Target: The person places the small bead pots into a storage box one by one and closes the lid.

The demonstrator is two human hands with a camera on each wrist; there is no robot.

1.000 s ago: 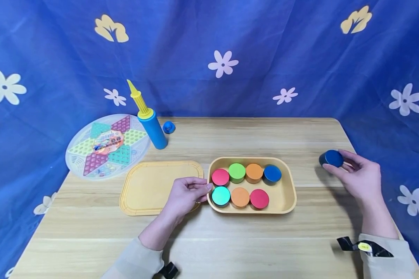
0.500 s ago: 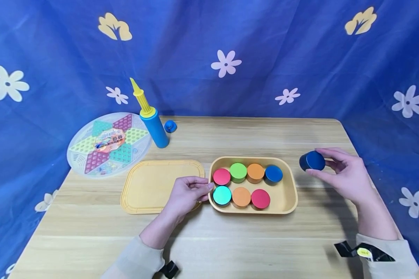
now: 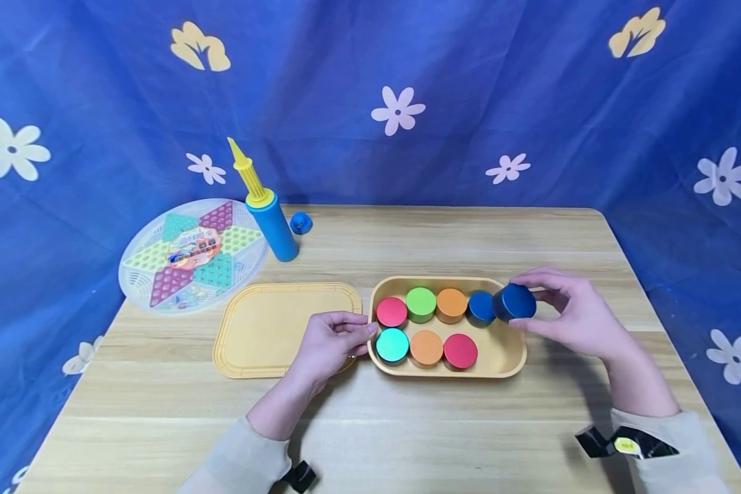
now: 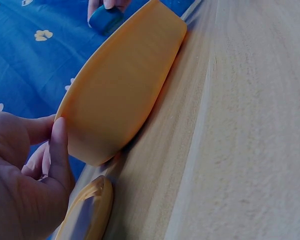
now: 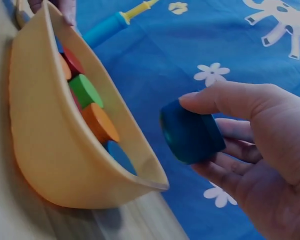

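Observation:
A dark blue cylinder (image 3: 515, 302) is held between the thumb and fingers of my right hand (image 3: 577, 312), above the right end of a tan tray (image 3: 500, 357). In the right wrist view the blue cylinder (image 5: 190, 131) is clear of the tray's rim. My left hand (image 3: 333, 346) pinches the tray's left rim; the left wrist view shows thumb and finger on that edge. Inside the tray, two rows of short cylinders stand: red (image 3: 392, 312), green (image 3: 421, 304), orange (image 3: 451, 304) and blue (image 3: 480, 309) behind; teal (image 3: 392, 344), orange (image 3: 427, 348) and red (image 3: 460, 350) in front.
Left of the tray lies a flat tan lid (image 3: 278, 326), partly behind my left hand. Farther back are a round star-patterned game board (image 3: 194, 254), a blue and yellow hand pump (image 3: 273, 226) and a small blue object (image 3: 300, 223). A blue flowered curtain (image 3: 321, 137) hangs behind the table.
My right hand has carried the blue cylinder leftward, from the table's right side to above the tray's right end. The left hand has kept its hold on the tray rim.

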